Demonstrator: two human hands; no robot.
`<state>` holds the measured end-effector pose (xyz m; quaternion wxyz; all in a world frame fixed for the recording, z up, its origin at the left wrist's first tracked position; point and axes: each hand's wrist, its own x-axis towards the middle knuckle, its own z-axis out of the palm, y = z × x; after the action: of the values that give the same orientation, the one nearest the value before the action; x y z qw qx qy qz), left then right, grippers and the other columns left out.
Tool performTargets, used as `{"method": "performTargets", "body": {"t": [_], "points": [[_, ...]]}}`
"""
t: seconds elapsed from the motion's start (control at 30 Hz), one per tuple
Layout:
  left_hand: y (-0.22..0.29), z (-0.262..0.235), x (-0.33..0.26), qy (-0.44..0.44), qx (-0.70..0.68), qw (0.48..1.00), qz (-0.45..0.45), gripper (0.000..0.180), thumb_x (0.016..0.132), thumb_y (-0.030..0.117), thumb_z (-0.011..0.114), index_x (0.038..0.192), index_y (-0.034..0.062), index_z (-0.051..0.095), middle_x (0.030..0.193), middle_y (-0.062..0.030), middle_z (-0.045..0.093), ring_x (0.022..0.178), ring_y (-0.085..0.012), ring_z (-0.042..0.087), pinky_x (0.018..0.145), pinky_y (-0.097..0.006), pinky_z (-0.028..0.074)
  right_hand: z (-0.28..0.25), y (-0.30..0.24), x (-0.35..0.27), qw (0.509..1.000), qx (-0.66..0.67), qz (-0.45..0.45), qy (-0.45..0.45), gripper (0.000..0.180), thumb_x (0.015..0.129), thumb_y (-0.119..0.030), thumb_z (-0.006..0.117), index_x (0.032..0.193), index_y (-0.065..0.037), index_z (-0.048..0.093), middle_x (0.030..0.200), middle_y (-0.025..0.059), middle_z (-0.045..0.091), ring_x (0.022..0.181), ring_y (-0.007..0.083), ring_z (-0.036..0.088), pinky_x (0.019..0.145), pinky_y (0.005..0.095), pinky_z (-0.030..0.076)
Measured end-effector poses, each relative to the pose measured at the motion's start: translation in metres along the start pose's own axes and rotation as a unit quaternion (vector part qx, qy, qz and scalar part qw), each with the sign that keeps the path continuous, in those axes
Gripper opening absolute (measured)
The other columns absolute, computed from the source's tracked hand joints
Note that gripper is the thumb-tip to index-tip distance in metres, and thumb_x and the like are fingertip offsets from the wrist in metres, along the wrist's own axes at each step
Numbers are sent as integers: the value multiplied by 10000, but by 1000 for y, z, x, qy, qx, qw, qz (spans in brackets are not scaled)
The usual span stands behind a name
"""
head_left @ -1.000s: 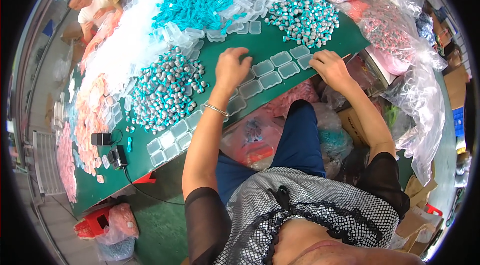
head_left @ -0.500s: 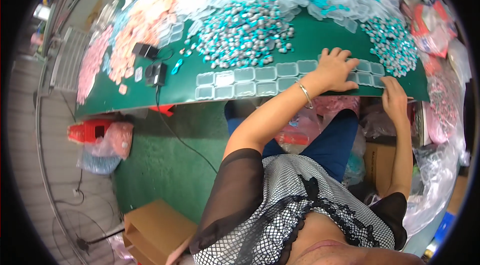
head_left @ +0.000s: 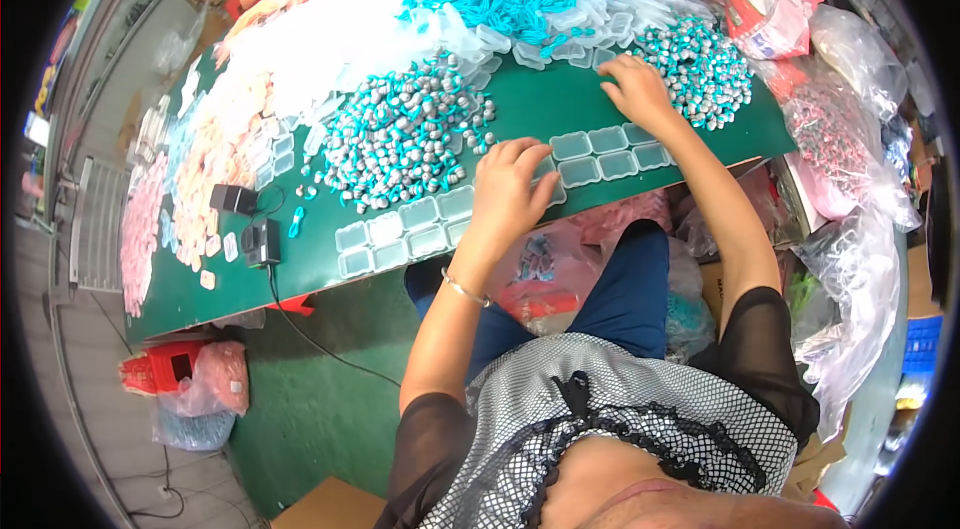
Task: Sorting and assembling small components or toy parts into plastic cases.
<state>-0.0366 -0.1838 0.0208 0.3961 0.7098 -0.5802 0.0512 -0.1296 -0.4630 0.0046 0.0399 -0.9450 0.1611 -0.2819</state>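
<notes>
Left hand (head_left: 512,191) palm-down on clear trays (head_left: 420,229); right hand (head_left: 636,89) perhaps pinching beside bead pile (head_left: 700,69)

The person wears a black-and-white checked top with a black ruffled trim down the front, sheer black short sleeves and dark blue trousers. A thin silver bangle circles the wrist of the left hand (head_left: 510,191); the right hand (head_left: 637,92) is bare.

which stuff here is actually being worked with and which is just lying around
In use: left hand on the clear trays; right hand by the small bead pile; big bead pile.
Lying about: black boxes, pink pieces, bags.
</notes>
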Motion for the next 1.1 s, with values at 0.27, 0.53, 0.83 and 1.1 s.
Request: {"method": "performTargets", "body": {"t": [0.27,0.53,0.83,1.1], "points": [[-4,-13,-24,36,-22,999,-23,233,789,151,687,995,51,650,1016,-130,640,974,-330,580,849,-426,442,44,-11,48,993,-92,-27,70,228,726,-154,716,950,-148,671,982,42,585,981,250,576,807,433,409],[-8,-22,-30,57,-42,997,-18,179,793,112,675,958,50,649,963,-115,645,898,-325,595,793,-422,459,25,-32,43,995,-81,-4,63,42,754,-174,660,786,-146,662,835,29,604,914,233,589,782,439,385],[-29,3,4,72,-404,872,-269,418,825,149,706,1187,-10,569,1009,-128,653,787,-184,662,626,-291,522,-28,-89,-9,994,65,-84,5,107,775,-146,693,855,-128,625,811,18,611,816,237,595,781,428,369],[-26,-7,4,64,-549,776,-302,477,865,124,675,1254,-62,470,962,-120,661,781,-172,668,676,-265,557,-27,-148,-21,967,187,-169,32,156,786,-103,674,928,-68,619,826,83,592,807,273,598,698,380,450]]}}
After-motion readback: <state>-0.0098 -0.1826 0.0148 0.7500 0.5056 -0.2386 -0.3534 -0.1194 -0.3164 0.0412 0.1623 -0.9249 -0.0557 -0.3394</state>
